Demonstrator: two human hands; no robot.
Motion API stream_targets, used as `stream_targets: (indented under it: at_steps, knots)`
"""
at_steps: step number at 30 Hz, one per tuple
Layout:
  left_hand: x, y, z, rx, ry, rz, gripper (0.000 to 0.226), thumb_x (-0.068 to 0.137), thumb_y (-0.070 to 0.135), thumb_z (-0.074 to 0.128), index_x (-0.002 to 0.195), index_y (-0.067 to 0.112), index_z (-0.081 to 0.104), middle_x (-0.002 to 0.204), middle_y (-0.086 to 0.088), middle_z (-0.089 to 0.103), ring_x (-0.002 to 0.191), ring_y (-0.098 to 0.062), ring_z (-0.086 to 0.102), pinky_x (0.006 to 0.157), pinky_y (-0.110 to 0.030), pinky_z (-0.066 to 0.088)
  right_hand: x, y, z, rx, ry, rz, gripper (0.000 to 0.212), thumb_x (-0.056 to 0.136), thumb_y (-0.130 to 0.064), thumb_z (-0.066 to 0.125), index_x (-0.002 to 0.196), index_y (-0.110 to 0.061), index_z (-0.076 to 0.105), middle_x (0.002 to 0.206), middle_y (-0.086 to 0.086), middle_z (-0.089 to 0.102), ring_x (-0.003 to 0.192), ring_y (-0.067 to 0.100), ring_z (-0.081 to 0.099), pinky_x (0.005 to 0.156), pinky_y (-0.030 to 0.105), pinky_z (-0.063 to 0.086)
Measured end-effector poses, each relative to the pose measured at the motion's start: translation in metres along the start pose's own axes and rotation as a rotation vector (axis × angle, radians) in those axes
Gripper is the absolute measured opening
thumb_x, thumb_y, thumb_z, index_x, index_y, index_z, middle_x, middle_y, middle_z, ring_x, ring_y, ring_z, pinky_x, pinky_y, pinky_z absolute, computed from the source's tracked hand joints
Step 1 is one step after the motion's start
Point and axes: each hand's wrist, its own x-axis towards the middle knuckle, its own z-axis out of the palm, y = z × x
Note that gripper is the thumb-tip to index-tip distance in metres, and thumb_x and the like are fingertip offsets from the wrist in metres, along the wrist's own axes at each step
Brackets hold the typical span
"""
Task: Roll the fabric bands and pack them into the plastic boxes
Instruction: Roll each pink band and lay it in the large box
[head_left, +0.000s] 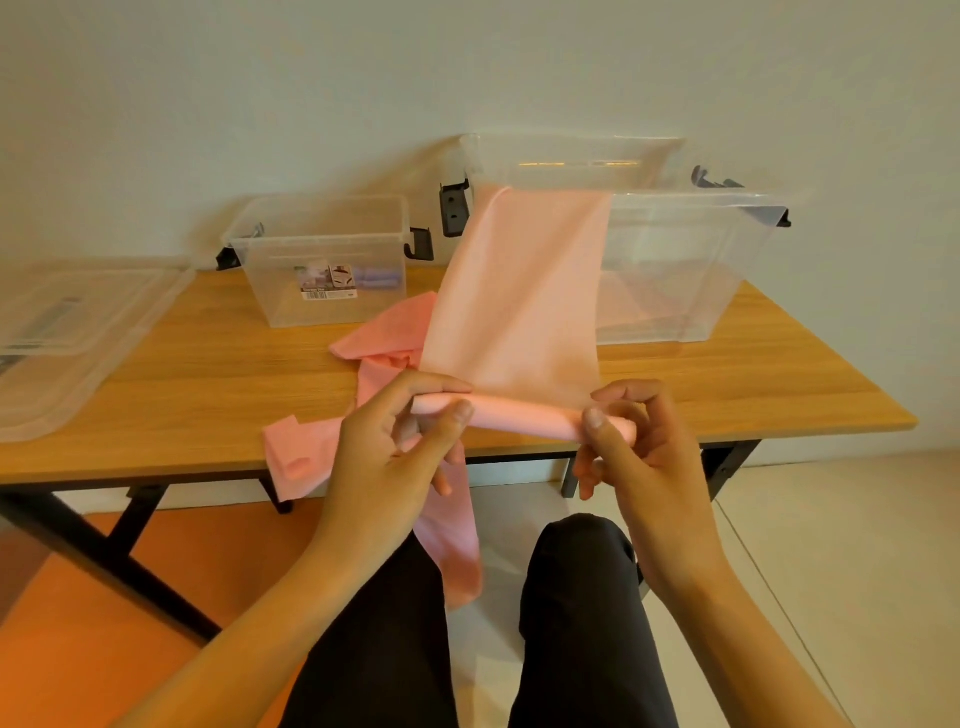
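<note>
A pink fabric band stretches from the rim of the large clear plastic box down to me, its near end wound into a thin roll. My left hand pinches the roll's left end between thumb and fingers. My right hand pinches the right end the same way. Both hands hover just off the table's front edge. A second pink band lies crumpled on the table and hangs over the edge down past my knee. A smaller clear box stands at the back left.
The wooden table has black folding legs. Two clear lids lie stacked at its left end. Both boxes have black latches and stand near the wall. My knees in dark trousers are below the table edge.
</note>
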Motion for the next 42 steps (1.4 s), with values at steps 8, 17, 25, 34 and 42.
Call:
stream_targets:
  at_steps: [8,17,25,34,42]
  knots:
    - [0.005,-0.005,-0.002,-0.002,-0.003,-0.055,0.024,0.088,0.025,0.065,0.107,0.012,0.068,0.078,-0.004,0.067,0.068,-0.013,0.063,0.048,-0.027,0.052,-0.006,0.012,-0.01,0.014,-0.061,0.039,0.032,0.081,-0.018,0.073,0.112,-0.009,0.067,0.1,0.011,0.068,0.078,0.027,0.064,0.059,0.031,0.056]
    - [0.011,-0.013,0.0,0.002,-0.026,-0.047,0.018,0.083,0.024,0.071,0.099,0.014,0.069,0.082,0.0,0.07,0.075,-0.036,0.066,0.051,-0.028,0.052,0.004,0.011,-0.01,-0.063,-0.009,-0.011,0.027,0.086,-0.026,0.067,0.102,-0.005,0.066,0.085,0.014,0.067,0.067,0.024,0.063,0.056,0.03,0.057]
    - [0.015,-0.019,0.007,0.029,0.075,-0.058,0.025,0.08,0.03,0.071,0.094,0.01,0.069,0.093,-0.006,0.065,0.078,-0.028,0.065,0.048,-0.025,0.049,0.009,0.008,-0.004,0.07,-0.023,0.115,0.022,0.092,-0.015,0.063,0.108,-0.001,0.059,0.094,0.014,0.069,0.072,0.027,0.07,0.057,0.031,0.058]
    - [0.019,-0.014,0.005,0.016,-0.023,-0.004,0.033,0.082,0.018,0.075,0.113,0.017,0.062,0.1,0.001,0.066,0.076,-0.023,0.066,0.052,-0.026,0.052,0.017,-0.003,-0.006,0.063,-0.003,0.095,0.028,0.086,-0.025,0.064,0.103,-0.003,0.061,0.077,0.012,0.067,0.062,0.023,0.062,0.057,0.028,0.055]
    - [0.02,-0.014,0.001,0.09,0.01,0.01,0.017,0.083,0.025,0.069,0.098,0.016,0.067,0.084,0.008,0.065,0.063,-0.01,0.06,0.052,-0.017,0.048,0.022,-0.005,-0.015,0.102,-0.068,0.184,0.044,0.078,-0.02,0.073,0.119,-0.007,0.063,0.095,0.013,0.072,0.079,0.023,0.067,0.061,0.029,0.058]
